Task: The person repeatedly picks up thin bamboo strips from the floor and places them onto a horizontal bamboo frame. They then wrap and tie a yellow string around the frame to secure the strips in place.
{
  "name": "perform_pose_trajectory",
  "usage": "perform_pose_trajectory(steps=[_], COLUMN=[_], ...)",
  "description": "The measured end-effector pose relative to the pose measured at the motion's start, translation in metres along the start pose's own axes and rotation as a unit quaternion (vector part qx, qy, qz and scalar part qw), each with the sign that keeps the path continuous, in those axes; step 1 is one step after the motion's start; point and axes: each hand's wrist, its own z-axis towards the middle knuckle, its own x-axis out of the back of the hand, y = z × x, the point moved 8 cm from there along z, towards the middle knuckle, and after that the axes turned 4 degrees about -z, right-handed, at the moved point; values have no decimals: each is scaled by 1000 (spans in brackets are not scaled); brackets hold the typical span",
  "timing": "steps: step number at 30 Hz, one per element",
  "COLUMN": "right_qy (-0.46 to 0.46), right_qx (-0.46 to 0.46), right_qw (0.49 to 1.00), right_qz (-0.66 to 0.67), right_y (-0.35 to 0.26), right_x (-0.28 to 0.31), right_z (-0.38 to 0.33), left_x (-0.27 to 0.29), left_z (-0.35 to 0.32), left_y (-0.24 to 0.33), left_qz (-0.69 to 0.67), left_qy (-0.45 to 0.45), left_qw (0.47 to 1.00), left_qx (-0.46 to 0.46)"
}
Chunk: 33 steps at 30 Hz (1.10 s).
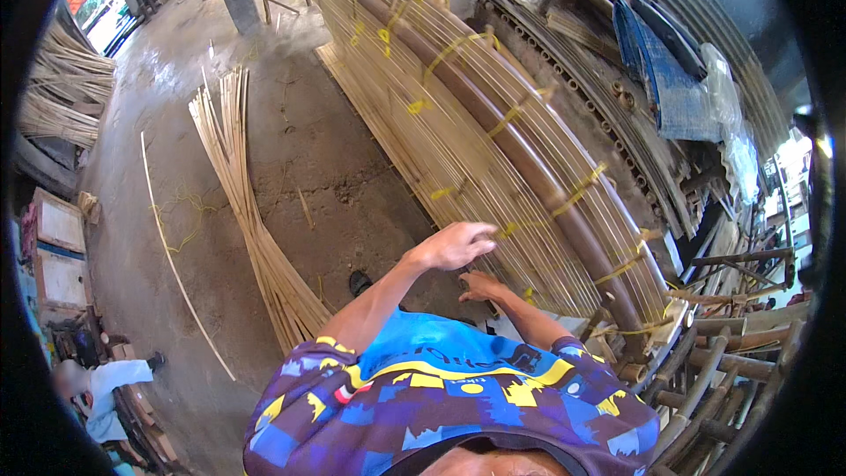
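A long blind of thin bamboo slats (520,229), tied across with yellow cord (419,107), slopes down from a thick brown pole (493,128) on my right. My left hand (454,246) is over the slats' near left edge, fingers stretched to the right and thumb apart. Just below it, my right hand (480,286) points left at the same edge, its fingers apart; the tips are small and partly unclear. I see nothing held in either hand. A loose bundle of long bamboo strips (249,211) lies on the floor to my left.
A single pale strip (181,278) and tangled yellow cord (187,205) lie on the concrete floor (132,159). Bamboo poles (705,379) are stacked at lower right. Corrugated sheets and a blue sack (674,106) stand behind the pole. Another person (106,388) is at lower left.
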Motion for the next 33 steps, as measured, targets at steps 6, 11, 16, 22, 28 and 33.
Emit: perform_pose_trajectory(steps=[6,11,16,22,28,33], right_qy=[190,604,686,492,501,470], right_qx=[39,94,28,-428,-386,-347], right_qw=[965,791,721,659,725,762], right_qz=[177,21,-92,-374,-272,-279], right_y=[-60,-92,-88,-89,-138,-187], right_x=[102,318,440,493,467,439], right_z=[51,42,108,191,220,273], left_x=[77,151,195,245,298,376], left_z=[-86,-141,-213,-329,-390,-414], left_y=[-144,-221,-325,-493,-739,-900], left_qz=[5,81,-6,-94,-146,-103], left_qy=[25,147,271,424,412,526], left_qw=[987,954,869,756,675,591], left_qx=[157,247,415,489,594,602])
